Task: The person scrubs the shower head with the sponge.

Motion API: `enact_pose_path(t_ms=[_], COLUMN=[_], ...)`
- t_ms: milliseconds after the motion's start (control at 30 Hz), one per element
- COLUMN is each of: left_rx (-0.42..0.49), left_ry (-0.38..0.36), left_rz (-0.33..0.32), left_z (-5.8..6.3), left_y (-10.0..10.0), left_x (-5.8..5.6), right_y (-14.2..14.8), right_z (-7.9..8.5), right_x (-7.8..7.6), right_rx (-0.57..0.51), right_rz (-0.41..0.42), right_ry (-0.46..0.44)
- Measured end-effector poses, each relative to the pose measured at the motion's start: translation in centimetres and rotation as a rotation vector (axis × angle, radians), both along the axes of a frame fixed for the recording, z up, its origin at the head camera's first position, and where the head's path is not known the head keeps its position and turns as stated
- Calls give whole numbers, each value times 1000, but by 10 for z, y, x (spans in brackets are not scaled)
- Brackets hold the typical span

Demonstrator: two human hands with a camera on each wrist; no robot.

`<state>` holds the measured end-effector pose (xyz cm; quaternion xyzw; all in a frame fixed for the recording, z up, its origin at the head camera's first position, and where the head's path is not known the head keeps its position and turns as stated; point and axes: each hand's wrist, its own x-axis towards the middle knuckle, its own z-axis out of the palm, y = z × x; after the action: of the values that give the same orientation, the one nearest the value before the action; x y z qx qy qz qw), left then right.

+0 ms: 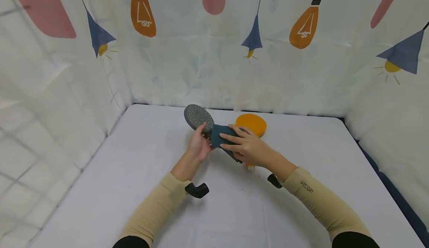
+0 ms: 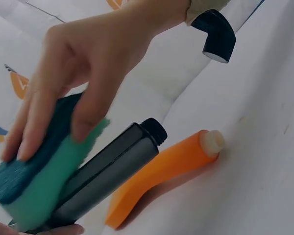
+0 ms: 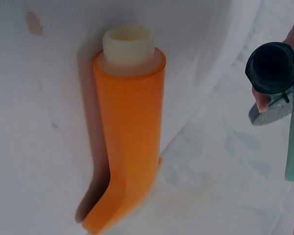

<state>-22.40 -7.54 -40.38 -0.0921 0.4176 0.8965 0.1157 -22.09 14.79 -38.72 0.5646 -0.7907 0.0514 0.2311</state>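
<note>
My left hand [image 1: 197, 148] grips a dark grey shower head [image 1: 197, 117] near the neck, its round spray face toward me in the head view. Its black handle [image 2: 112, 171] slants down to the right and ends in a bare threaded collar. My right hand [image 1: 249, 145] pinches a sponge [image 1: 219, 135] between thumb and fingers. Dark teal scouring fibre covers one side of the sponge; the green foam side [image 2: 54, 191] lies against the handle. Behind the right hand, an orange shower head [image 1: 252, 122] rests on the table, its pale threaded end [image 3: 129, 46] facing me.
A white cloth covers the table [image 1: 234, 210]. White sheeting [image 1: 187, 65] printed with lamps and bulbs hangs behind it and at both sides. Each wrist carries a small black mount [image 1: 197, 190].
</note>
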Motion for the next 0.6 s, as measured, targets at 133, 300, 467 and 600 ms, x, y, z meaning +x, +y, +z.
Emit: enact_pose_path(t_ms=[133, 300, 467, 600], left_rx=[34, 28, -17, -20], left_ry=[1, 20, 30, 29], left_rz=[62, 62, 27, 43], left_z=[3, 6, 7, 9], left_y=[-6, -11, -8, -12], left_x=[0, -2, 1, 2], right_y=[11, 13, -5, -2], right_z=[1, 3, 1, 0], right_x=[2, 3, 3, 7], right_rx=[22, 64, 72, 72], right_rz=[60, 83, 41, 56], right_ry=[-47, -28, 43, -4])
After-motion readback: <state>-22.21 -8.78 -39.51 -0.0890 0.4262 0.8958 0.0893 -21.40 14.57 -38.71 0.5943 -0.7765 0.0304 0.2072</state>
